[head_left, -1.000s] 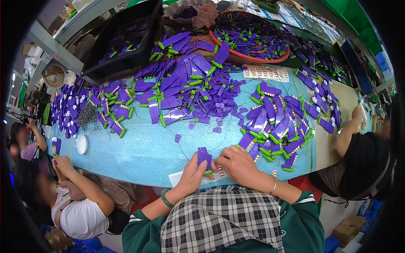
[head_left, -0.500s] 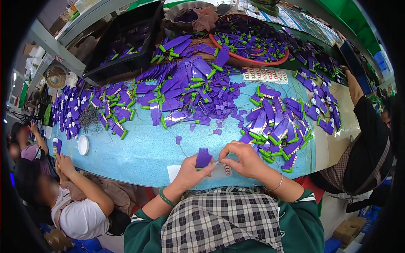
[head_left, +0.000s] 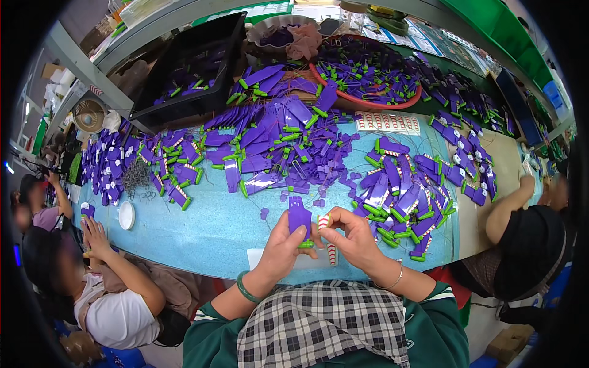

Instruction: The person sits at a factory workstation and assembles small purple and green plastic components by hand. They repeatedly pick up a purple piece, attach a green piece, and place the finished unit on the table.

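Note:
My left hand [head_left: 279, 250] grips a flat purple plastic piece [head_left: 299, 216] with a green end, its thumb over the front and its purple part pointing away from me. Close by on the right, my right hand [head_left: 354, 238] pinches a small red-and-white chevron sticker [head_left: 323, 221] between thumb and fingers, beside the piece's edge. I cannot tell whether the sticker touches the piece. Below both hands lies a white sticker sheet [head_left: 300, 262], and a strip of chevron stickers [head_left: 332, 254] shows on its right part.
A large heap of purple pieces [head_left: 276, 135] lies ahead, and more striped ones [head_left: 405, 190] are piled to the right. A white round lid [head_left: 126, 215] is at left. Behind stand a black crate [head_left: 147, 92] and a red-rimmed basket [head_left: 392, 105]. Co-workers sit either side.
The purple piece has turned upright and shows its full length. My right hand has lifted slightly from the sheet, with a chevron sticker now visible in its fingers.

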`<state>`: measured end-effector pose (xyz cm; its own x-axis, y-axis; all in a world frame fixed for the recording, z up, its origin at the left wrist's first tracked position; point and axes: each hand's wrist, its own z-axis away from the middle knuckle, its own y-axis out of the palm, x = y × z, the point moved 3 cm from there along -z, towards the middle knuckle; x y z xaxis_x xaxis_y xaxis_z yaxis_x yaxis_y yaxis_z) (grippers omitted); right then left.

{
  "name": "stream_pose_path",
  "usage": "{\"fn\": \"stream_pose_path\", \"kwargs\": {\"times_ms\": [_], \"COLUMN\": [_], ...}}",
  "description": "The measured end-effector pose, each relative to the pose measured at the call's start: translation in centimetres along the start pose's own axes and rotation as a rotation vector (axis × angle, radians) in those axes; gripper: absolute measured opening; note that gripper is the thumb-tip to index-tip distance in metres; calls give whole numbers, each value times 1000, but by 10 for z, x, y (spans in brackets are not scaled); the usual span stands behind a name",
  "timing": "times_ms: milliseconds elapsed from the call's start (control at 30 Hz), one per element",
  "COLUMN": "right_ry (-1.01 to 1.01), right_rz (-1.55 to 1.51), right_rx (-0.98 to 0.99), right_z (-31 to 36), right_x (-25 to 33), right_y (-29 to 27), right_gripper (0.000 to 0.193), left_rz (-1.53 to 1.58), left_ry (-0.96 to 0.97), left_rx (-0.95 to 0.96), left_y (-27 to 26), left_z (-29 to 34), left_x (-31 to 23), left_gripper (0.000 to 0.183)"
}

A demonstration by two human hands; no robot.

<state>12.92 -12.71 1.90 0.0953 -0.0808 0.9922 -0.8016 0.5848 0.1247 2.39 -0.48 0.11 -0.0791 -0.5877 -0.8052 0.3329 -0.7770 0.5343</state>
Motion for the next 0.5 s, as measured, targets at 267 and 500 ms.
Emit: {"fn": "stream_pose_path", "kwargs": {"times_ms": [267, 500], "right_ry": [39, 22], "right_rz": [75, 120], "right_rx": [-26, -71], "right_z": [-2, -2], "right_x": [-20, -22], "right_y": [-3, -4], "right_gripper": [14, 15], "left_rz": [209, 232], "left_ry": [-110, -112], "left_rx": [70, 78], "left_y": [7, 9], "left_z": [-1, -3], "left_x": [3, 5], "left_gripper": [45, 48]}}
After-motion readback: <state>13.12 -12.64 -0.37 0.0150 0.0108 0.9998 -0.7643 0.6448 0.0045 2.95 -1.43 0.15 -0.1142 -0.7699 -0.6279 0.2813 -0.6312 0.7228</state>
